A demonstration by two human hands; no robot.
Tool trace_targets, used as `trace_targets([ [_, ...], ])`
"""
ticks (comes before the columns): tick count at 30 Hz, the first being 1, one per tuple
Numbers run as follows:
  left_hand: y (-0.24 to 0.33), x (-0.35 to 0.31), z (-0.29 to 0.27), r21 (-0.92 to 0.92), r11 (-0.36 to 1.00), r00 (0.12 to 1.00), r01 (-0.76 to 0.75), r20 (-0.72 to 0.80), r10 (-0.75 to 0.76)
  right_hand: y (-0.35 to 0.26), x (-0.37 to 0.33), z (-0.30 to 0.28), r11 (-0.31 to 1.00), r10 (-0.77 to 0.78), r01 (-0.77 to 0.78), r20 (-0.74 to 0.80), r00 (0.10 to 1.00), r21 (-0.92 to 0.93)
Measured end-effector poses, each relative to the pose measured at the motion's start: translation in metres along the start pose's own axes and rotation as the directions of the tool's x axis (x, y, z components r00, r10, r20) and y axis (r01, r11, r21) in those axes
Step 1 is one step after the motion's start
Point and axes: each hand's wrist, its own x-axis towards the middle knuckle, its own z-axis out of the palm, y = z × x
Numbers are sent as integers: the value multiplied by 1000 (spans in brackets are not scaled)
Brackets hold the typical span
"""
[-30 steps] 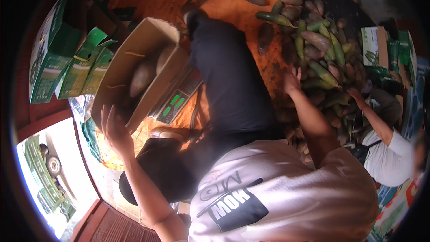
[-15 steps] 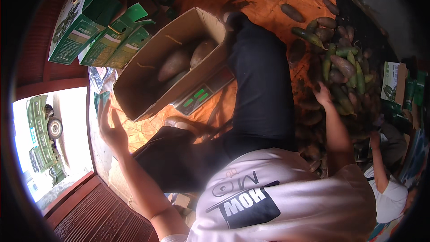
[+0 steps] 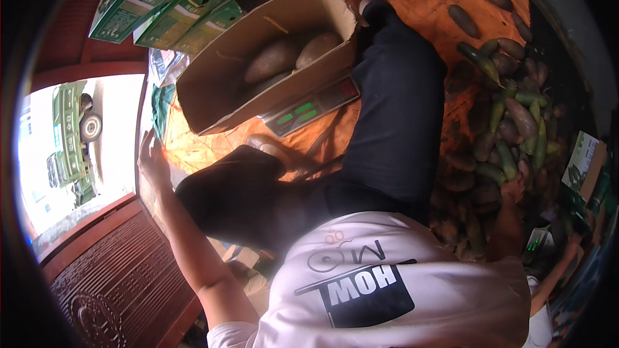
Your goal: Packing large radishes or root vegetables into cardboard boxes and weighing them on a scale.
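My left hand (image 3: 153,162) is held up at the left, empty, with its fingers stretched out beside the edge of the orange sheet. At the right, my right hand (image 3: 512,191) touches the heap of long vegetables, beside a green one (image 3: 507,160) and a brown one (image 3: 521,118). Its fingers are too dark and blurred to show whether they grip anything. Ahead of me an open cardboard box (image 3: 213,100) stands tilted in view, with several large brown oval vegetables (image 3: 274,62) inside. It rests on a digital scale (image 3: 309,113) with a lit green display.
The orange sheet (image 3: 419,9) covers the ground. Green printed cartons (image 3: 155,3) stand at the upper left, and another printed carton (image 3: 583,161) at the far right. A second scale (image 3: 536,245) and another person's arm (image 3: 560,270) are at the lower right. A red door panel (image 3: 122,277) borders the left.
My right hand has moved in among the vegetables at the right. My left hand has drawn farther from the box, its fingers closer together. The whole view has shifted.
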Motion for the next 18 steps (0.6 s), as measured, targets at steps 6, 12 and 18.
trace_targets([
  [6, 1, -2, 19, -157, 987, 999, 24, 30, -20, 20, 10, 5, 999, -21, 25, -141, 990, 28],
  [12, 2, -3, 6, -106, 994, 1000, -6, 27, 9, 9, -3, -5, 988, -149, 153, -166, 975, 13],
  [18, -7, -3, 23, -137, 991, 999, -3, 44, 9, 37, 16, -1, 996, -52, 47, -57, 997, -81],
])
